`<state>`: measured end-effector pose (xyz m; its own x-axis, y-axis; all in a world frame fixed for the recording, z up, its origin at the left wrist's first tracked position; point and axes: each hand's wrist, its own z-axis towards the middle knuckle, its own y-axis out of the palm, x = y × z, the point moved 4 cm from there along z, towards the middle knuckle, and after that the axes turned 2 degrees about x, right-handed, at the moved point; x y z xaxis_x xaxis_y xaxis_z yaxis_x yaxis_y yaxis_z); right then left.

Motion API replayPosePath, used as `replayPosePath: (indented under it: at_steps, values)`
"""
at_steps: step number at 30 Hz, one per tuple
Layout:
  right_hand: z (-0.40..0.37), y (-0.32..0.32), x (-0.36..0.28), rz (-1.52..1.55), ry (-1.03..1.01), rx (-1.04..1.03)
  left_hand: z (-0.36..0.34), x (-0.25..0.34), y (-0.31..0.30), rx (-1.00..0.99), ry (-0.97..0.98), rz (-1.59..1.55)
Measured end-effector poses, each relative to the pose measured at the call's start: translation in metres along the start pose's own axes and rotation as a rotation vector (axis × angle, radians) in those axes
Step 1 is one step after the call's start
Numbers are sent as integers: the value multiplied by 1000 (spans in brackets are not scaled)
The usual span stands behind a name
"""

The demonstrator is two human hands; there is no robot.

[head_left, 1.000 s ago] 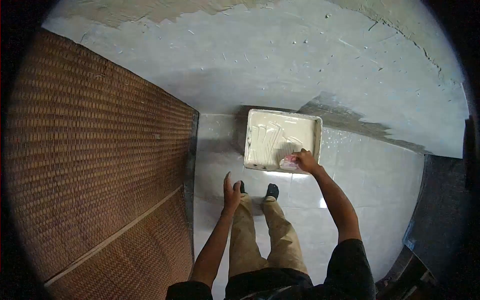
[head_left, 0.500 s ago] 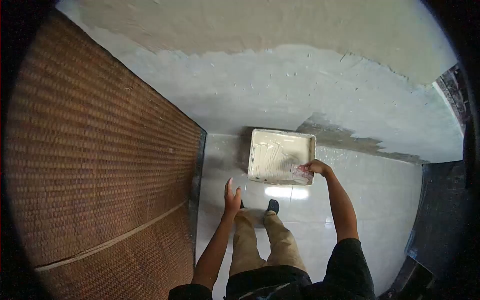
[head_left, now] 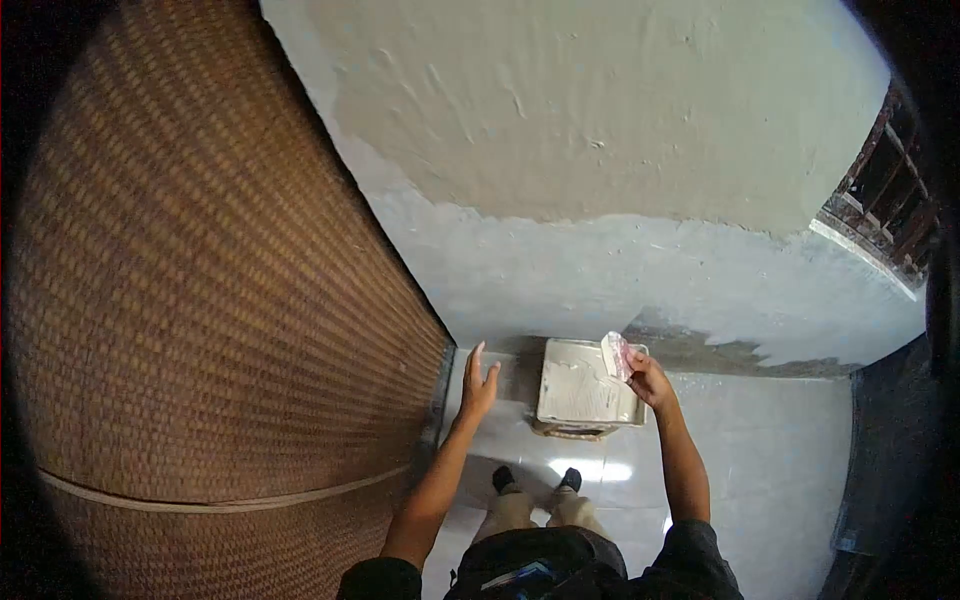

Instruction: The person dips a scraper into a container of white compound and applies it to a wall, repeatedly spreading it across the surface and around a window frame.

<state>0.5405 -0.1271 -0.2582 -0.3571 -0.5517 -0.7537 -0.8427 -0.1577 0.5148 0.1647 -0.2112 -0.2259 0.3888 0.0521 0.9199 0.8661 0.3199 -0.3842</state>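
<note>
My right hand (head_left: 649, 380) pinches a flat pinkish putty spreader (head_left: 615, 357) with cream paste along its edge. It is raised over the right side of a shallow tray (head_left: 543, 385). Cream putty (head_left: 585, 385) lies ridged inside the tray, which rests on a low stand (head_left: 572, 433) by the wall. Beside the tray on the left, my left hand (head_left: 480, 387) hangs in the air with fingers apart, holding nothing.
Ahead, the wall (head_left: 600, 130) carries beige coating above and a pale grey band (head_left: 560, 265) below. A tall woven mat panel (head_left: 230, 300) stands close on my left. A barred opening (head_left: 890, 195) is at upper right, above glossy floor tiles (head_left: 760, 450).
My right hand has lifted the spreader out of the putty, up above the tray. My left hand has risen slightly, and the view has tilted up to show more wall.
</note>
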Motion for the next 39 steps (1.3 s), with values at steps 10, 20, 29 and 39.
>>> replayPosePath:
  at_steps: [10,20,29,39]
  values:
    - [19,201,-51,228,-278,-217,96,43,-98,170,184,-104]
    - [91,315,-56,218,-268,-191,161,95,-163,273,339,-29]
    - [118,418,-86,83,-456,-71,234,114,-211,358,452,-122]
    - [144,517,-74,-366,-1193,582,307,120,-246,179,517,-342]
